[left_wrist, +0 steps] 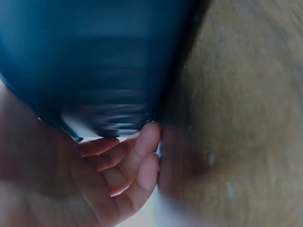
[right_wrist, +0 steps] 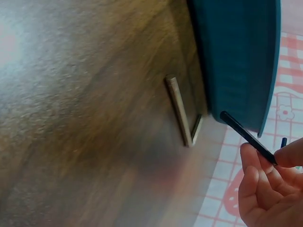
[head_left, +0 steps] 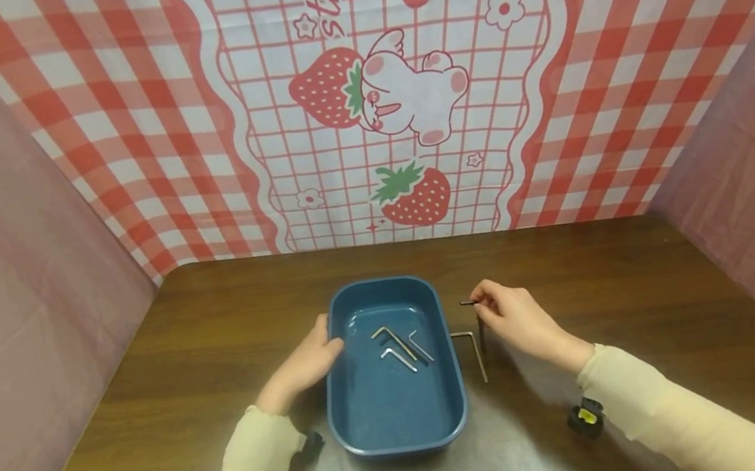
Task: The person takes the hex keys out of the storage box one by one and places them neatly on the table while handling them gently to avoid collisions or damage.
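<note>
Brown table (head_left: 216, 302) stretches beneath the left hand (head_left: 307, 354), clamped on the tub (head_left: 397, 414) seemingly to steady it, and the right hand (head_left: 515, 321), pinching a black key (right_wrist: 248, 137).

Strawberry-print cloth (head_left: 396, 96) behind a wooden table (head_left: 640, 297)

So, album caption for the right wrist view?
Right grip pinching a black hex key, a golden one beside the blue tray.

Tray (head_left: 392, 414) on table (head_left: 217, 310), hex keys (head_left: 401, 345) inside, one key (head_left: 479, 358) at right
</note>
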`<control>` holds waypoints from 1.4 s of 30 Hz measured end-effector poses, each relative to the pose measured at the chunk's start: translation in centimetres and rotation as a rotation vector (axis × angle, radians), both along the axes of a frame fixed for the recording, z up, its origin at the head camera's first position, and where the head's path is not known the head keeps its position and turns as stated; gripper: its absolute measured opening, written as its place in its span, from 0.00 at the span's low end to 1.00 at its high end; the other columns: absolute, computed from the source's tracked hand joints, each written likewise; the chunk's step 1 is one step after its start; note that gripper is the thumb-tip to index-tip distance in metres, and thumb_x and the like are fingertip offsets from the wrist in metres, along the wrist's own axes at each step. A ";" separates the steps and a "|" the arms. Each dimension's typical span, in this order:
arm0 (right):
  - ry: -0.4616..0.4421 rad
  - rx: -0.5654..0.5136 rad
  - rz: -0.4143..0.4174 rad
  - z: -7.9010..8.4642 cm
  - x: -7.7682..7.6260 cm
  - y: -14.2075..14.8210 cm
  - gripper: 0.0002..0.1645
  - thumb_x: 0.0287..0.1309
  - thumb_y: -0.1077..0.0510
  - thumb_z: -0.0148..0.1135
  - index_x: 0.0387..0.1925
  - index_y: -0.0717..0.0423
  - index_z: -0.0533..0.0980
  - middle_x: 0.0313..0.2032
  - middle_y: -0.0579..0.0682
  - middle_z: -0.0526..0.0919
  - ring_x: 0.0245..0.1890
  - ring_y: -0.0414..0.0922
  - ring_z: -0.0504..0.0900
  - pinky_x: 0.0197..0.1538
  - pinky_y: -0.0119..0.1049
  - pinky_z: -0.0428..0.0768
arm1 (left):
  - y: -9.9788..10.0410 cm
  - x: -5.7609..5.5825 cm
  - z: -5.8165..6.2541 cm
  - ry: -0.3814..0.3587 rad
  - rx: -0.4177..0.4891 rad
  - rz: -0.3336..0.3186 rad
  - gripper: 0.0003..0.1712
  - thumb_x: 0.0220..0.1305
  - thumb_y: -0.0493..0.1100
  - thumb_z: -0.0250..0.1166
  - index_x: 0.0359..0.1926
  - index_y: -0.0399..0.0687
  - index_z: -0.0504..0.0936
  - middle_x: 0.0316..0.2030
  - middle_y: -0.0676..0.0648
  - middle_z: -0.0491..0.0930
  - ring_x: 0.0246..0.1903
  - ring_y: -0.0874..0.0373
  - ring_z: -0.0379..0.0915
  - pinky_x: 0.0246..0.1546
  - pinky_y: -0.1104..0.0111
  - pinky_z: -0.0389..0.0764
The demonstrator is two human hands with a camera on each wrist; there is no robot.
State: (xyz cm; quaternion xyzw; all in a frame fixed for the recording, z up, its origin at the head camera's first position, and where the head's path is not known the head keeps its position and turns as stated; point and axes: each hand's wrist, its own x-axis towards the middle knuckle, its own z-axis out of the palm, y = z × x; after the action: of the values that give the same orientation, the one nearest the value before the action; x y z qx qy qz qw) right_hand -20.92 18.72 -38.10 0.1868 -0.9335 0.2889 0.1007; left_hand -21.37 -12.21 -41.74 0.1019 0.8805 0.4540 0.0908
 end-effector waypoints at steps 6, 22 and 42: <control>0.019 0.017 -0.012 -0.5 -0.1 0.4 0.05 0.48 0.64 0.54 0.30 0.57 0.73 0.22 0.44 0.75 0.21 0.36 0.71 0.25 0.30 0.70 | 0.0 -0.1 -0.1 0.011 -0.013 -0.002 0.25 0.55 0.39 0.46 0.54 0.32 0.55 0.50 0.37 0.63 0.49 0.49 0.60 0.50 0.56 0.62; -0.056 0.022 -0.009 -1.9 0.0 1.2 0.07 0.46 0.65 0.53 0.31 0.57 0.73 0.20 0.46 0.76 0.14 0.33 0.70 0.21 0.27 0.70 | -0.1 -0.1 0.1 0.000 0.005 0.000 0.25 0.56 0.38 0.46 0.54 0.32 0.55 0.50 0.37 0.63 0.48 0.49 0.61 0.49 0.55 0.63; 0.001 0.133 -0.041 -3.6 0.3 1.5 0.05 0.42 0.66 0.55 0.26 0.58 0.74 0.20 0.44 0.71 0.16 0.34 0.68 0.24 0.31 0.68 | -0.1 0.0 -0.1 0.013 -0.004 -0.004 0.24 0.56 0.38 0.46 0.53 0.32 0.55 0.49 0.37 0.63 0.48 0.49 0.61 0.49 0.55 0.63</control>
State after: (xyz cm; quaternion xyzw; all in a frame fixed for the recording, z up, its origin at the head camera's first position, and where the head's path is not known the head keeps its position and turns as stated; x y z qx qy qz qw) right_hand -20.61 20.22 -41.69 0.1742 -0.9542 0.2240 0.0946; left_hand -21.40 -12.30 -41.86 0.1065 0.8818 0.4513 0.0860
